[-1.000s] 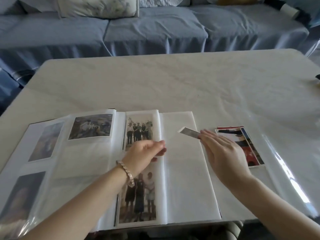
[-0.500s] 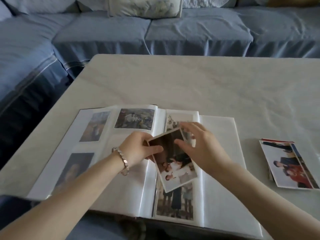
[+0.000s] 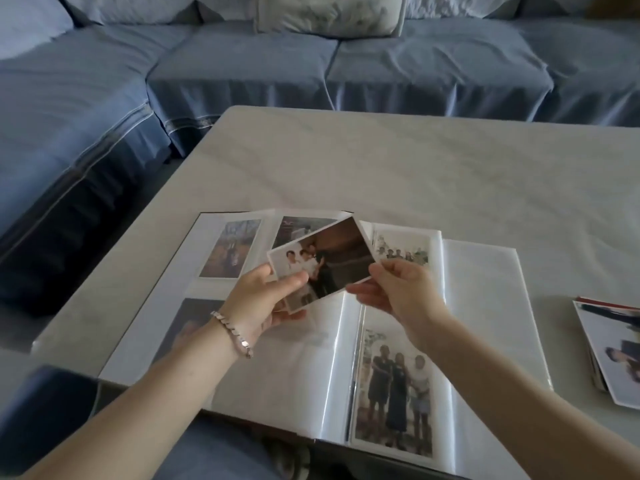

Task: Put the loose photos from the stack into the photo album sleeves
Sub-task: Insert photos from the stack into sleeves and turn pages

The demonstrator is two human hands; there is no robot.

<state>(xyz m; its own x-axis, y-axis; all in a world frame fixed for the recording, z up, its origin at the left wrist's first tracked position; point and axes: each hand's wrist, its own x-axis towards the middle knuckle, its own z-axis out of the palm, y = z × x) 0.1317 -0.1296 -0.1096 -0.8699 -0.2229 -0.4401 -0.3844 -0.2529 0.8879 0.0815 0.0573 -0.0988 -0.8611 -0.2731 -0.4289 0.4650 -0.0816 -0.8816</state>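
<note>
An open photo album [image 3: 485, 306] lies on the pale table [image 3: 415, 161], with several photos in its clear sleeves. Above its middle I hold one loose photo [image 3: 332, 258] of a group of people, tilted. My left hand [image 3: 266, 299], with a bracelet at the wrist, pinches the photo's lower left corner between thumb and fingers. My right hand [image 3: 398, 289] pinches its lower right edge. The stack of loose photos [image 3: 613, 348] lies at the table's right edge, partly cut off by the frame.
A blue sofa [image 3: 242, 64] wraps around the table's far and left sides, with a pale cushion [image 3: 329, 12] on it. The table's near left corner [image 3: 52, 344] is close to my left forearm.
The loose photo has turned from upright to landscape and risen toward the album's top. My left hand now grips its corner. The view has shifted left, pushing the stack to the right edge.
</note>
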